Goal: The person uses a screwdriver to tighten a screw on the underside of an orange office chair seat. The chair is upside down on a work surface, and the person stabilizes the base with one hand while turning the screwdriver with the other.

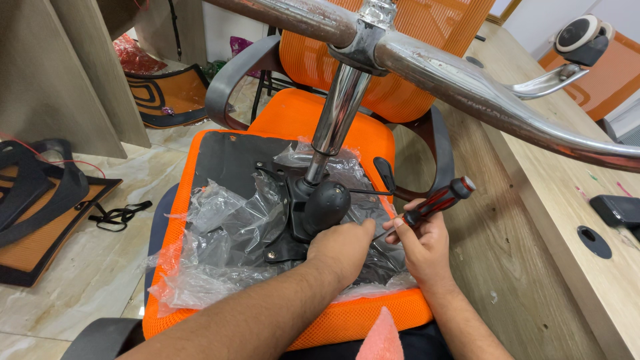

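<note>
My right hand [420, 237] grips the stiff, light screwdriver [437, 202] by its handle, while my left hand [343, 243] pinches something hidden just beside its tip.

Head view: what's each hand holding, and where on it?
Right hand grips the screwdriver by its red-and-black handle. Left hand rests on the black mechanism plate; whether it holds anything cannot be told.
</note>
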